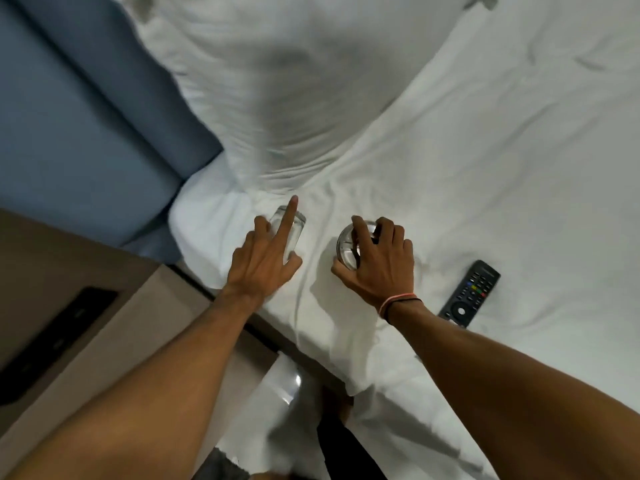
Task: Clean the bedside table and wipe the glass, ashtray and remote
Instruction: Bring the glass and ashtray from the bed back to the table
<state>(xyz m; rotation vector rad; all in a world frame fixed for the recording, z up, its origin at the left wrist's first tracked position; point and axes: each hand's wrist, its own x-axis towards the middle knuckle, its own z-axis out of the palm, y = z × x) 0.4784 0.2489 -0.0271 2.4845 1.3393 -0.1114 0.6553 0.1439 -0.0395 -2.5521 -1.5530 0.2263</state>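
Note:
A clear drinking glass (298,226) rests on the white bed sheet (502,161) near the bed's corner. My left hand (263,261) grips it between thumb and fingers, with the index finger stretched straight over it. To its right sits a round glass ashtray (346,247), and my right hand (384,265) clasps it from above with curled fingers. A black remote (471,294) with coloured buttons lies face up on the sheet, right of my right wrist and untouched. The brown bedside table (114,327) is at the lower left.
A big white pillow (294,81) lies just beyond the glass. A blue padded headboard (69,116) fills the upper left. A black panel (59,337) is set into the bedside table top. A narrow gap separates table and mattress.

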